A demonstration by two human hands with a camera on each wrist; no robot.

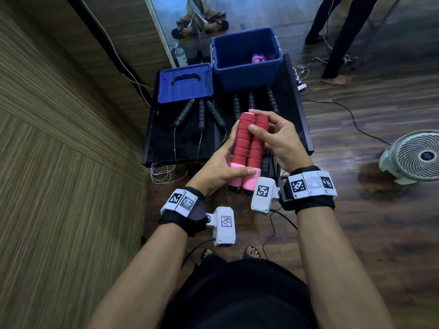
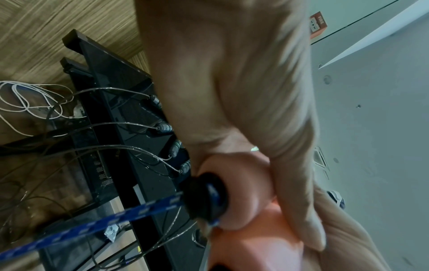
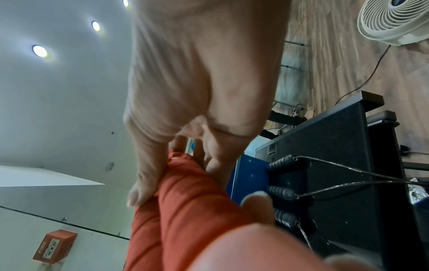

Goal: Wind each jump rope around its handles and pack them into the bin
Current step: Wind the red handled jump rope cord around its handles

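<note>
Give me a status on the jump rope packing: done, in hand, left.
Done: one pink wound rope already lies in the blue bin. In hand: the left hand and right hand hold the red handles side by side, with the cord hanging unwound below. Left: winding this one, then the six black handles lying on the black table.

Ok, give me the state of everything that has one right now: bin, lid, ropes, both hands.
Blue plastic bin: open, a wound pink rope inside.
Blue bin lid: off, lying beside the bin.
Red foam-handled jump rope: handles side by side, cord hanging unwound.
Six black-handled ropes: unwound on the black table.
Left hand: grips the handles' pink ends.
Right hand: grips their upper part.
</note>
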